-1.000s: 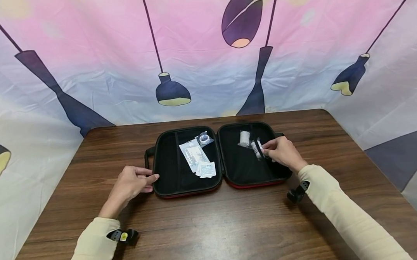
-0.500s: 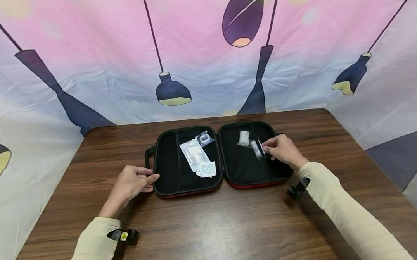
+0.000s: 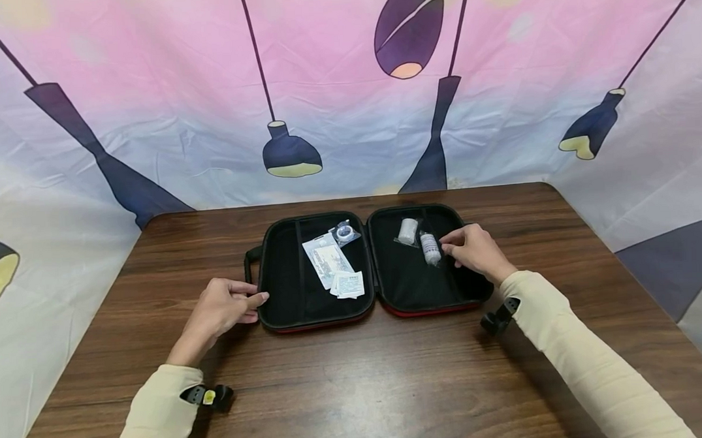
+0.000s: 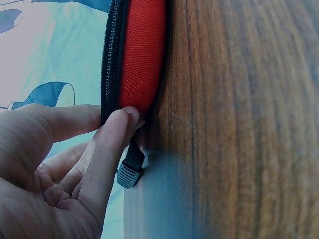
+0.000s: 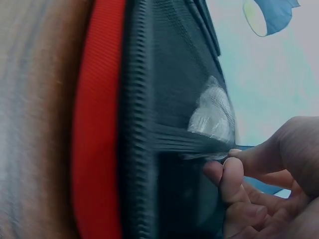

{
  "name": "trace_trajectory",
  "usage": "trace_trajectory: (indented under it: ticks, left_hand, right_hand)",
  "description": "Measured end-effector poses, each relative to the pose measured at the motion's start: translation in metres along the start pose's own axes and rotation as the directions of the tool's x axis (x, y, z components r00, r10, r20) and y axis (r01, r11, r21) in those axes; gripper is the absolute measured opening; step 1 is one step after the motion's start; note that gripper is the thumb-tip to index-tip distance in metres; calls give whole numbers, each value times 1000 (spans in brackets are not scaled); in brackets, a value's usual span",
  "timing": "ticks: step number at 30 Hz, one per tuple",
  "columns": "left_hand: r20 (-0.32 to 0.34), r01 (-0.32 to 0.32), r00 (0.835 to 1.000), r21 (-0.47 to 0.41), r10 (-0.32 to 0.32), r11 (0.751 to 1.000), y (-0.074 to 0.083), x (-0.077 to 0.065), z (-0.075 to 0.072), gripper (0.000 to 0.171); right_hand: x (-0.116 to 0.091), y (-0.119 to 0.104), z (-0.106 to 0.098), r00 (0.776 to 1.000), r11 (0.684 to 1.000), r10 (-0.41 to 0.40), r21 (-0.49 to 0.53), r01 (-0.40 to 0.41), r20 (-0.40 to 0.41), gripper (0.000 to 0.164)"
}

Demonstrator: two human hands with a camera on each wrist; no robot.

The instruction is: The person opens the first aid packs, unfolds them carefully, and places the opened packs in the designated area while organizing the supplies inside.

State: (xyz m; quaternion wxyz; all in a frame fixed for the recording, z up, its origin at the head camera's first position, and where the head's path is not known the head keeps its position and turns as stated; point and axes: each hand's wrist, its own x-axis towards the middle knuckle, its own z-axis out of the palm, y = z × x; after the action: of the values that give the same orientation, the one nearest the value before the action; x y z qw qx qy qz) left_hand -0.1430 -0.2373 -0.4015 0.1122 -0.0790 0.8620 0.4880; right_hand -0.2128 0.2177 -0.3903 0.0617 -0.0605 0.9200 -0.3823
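Observation:
A black-lined case with a red outer shell [image 4: 143, 55] lies spread open on the table. My left hand [image 3: 221, 306] holds its left rim between thumb and fingers, beside the black handle [image 3: 251, 262]. In the right half [image 3: 409, 288], my right hand [image 3: 476, 253] pinches the dark elastic edge [image 5: 174, 142] of the inner pocket with thumb and forefinger. Just left of those fingertips lies a small labelled white bottle [image 3: 430, 248] in clear plastic, and clear film shows near the fingertips in the right wrist view. A wrapped white bandage roll [image 3: 408, 231] lies beyond the bottle.
The left half of the case holds a bagged roll of tape [image 3: 344, 233], a long white packet [image 3: 327, 256] and small square sachets [image 3: 348, 285]. Beneath is a brown wooden table [image 3: 358, 382], with a patterned cloth [image 3: 205, 121] hanging behind it.
The bottle, earlier crossed by the dark elastic edge, now shows whole to the left of my right fingertips. The bandage roll has tilted slightly. My left hand stays on the rim.

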Motion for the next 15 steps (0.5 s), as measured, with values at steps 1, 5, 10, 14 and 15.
trace_trajectory:
  ticks: [1, 5, 10, 14, 15]
  left_hand:
    - [-1, 0, 1000, 0, 0, 1000, 0, 0, 0, 46]
    - [-3, 4, 1000, -5, -4, 1000, 0, 0, -1, 46]
    - [-1, 8, 1000, -11, -8, 1000, 0, 0, -1, 47]
    - [2, 11, 1000, -12, -11, 1000, 0, 1, -1, 47]
    - [3, 11, 1000, -13, -11, 1000, 0, 1, -1, 47]
  right_hand:
    - [0, -1, -2, 1000, 1000, -2, -5, 2, -5, 29]
    - [3, -6, -9, 1000, 1000, -8, -18, 8, -22, 29]
    - [8, -16, -11, 999, 999, -34, -33, 33, -28, 29]
    - [15, -28, -7, 998, 997, -58, -45, 57, -23, 29]
    - [17, -31, -6, 997, 996, -67, -55, 66, -24, 29]
